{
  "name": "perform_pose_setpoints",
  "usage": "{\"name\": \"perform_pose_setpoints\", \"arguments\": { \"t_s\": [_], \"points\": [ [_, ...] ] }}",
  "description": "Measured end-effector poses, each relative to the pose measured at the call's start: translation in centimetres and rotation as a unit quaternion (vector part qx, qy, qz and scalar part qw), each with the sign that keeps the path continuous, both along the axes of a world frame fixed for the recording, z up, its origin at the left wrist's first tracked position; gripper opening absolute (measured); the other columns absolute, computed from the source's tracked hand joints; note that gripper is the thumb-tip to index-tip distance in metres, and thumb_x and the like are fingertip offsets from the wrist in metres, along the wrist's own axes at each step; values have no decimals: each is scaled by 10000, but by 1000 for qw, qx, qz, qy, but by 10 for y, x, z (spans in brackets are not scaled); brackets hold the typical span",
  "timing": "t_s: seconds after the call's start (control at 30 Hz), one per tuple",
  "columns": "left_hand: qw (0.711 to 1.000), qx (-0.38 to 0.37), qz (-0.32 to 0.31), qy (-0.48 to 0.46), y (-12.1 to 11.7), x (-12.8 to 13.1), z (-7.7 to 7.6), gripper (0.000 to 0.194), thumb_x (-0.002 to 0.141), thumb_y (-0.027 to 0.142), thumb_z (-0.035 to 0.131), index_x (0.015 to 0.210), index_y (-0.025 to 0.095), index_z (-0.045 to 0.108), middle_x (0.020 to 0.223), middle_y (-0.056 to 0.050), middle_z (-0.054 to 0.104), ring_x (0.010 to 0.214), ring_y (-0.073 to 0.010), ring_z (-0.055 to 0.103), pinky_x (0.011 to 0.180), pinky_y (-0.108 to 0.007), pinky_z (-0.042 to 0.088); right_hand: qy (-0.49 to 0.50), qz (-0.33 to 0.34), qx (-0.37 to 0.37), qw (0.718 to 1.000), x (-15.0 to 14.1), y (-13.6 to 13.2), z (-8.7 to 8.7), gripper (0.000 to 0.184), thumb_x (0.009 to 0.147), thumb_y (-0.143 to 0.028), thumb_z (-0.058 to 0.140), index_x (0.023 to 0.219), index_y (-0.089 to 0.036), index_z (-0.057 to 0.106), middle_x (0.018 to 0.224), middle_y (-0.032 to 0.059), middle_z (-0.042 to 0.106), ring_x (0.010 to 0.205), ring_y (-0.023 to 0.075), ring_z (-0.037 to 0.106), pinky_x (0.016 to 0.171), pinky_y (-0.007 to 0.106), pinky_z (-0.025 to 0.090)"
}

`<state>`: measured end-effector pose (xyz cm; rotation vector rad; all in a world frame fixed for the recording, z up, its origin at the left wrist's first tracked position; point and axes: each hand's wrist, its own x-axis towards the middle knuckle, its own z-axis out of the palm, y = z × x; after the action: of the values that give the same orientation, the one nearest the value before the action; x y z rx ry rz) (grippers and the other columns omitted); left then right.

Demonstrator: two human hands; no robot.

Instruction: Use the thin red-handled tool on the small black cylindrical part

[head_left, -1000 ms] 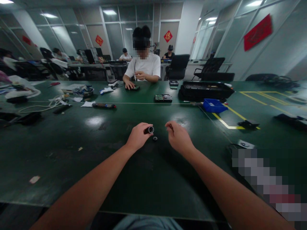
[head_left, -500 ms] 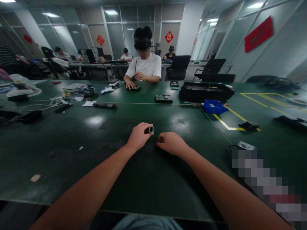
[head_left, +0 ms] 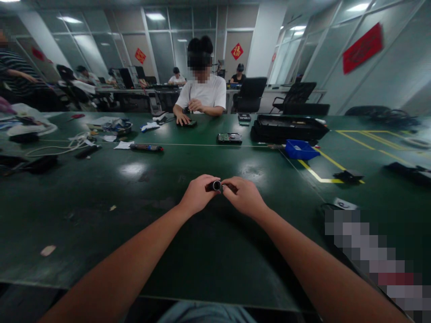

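Observation:
My left hand (head_left: 198, 193) is closed around a short black tube (head_left: 215, 185), held just above the green table. The tube's open end faces me and has a bright silver rim round a dark hollow. My right hand (head_left: 245, 194) is closed in a pinch close beside that rim. A small dark piece (head_left: 230, 186) shows partly between its fingers, too covered to name. Whether the piece touches the tube, I cannot tell.
Across the green table (head_left: 161, 251), a person in white (head_left: 205, 93) handles a circuit board. Hard drives (head_left: 229, 138), a blue bin (head_left: 301, 149) and a black tray (head_left: 289, 129) lie beyond my hands. A dark pen-like tool (head_left: 146, 147) and white cable (head_left: 72, 144) are at left.
My right hand has risen and come next to the tube's open end. The tube in my left hand has shifted slightly right and down. At far left, a person in stripes has come further into view.

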<state>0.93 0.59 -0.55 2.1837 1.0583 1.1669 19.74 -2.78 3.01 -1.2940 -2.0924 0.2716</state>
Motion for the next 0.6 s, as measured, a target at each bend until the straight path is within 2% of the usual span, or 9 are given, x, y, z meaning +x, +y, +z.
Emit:
{"name": "perform_pose_setpoints", "arguments": {
  "t_s": [0.33,0.5,0.6],
  "points": [
    [999,-32,-23,-35,-3,4,0,289,794,185,762,1079,210,730,1082,-65,711,1001,-208,678,907,-365,556,11,-1,54,998,-6,-1,-4,221,959,-254,552,1091,-218,725,1008,63,738,918,196,674,843,339,509],
    [998,-31,-26,-45,-5,4,2,302,800,154,743,1095,215,724,1094,-59,711,997,-198,677,899,-354,556,-7,23,62,998,-6,-1,-8,192,954,-233,555,1024,-232,734,1036,70,683,894,184,651,807,333,517],
    [999,-26,-28,-35,-6,4,4,315,790,137,743,1094,213,723,1098,-58,711,1007,-201,673,912,-358,549,11,6,57,998,-6,-1,-9,151,933,-244,589,969,-241,736,1004,59,659,853,173,637,770,321,510]
  ]
}}
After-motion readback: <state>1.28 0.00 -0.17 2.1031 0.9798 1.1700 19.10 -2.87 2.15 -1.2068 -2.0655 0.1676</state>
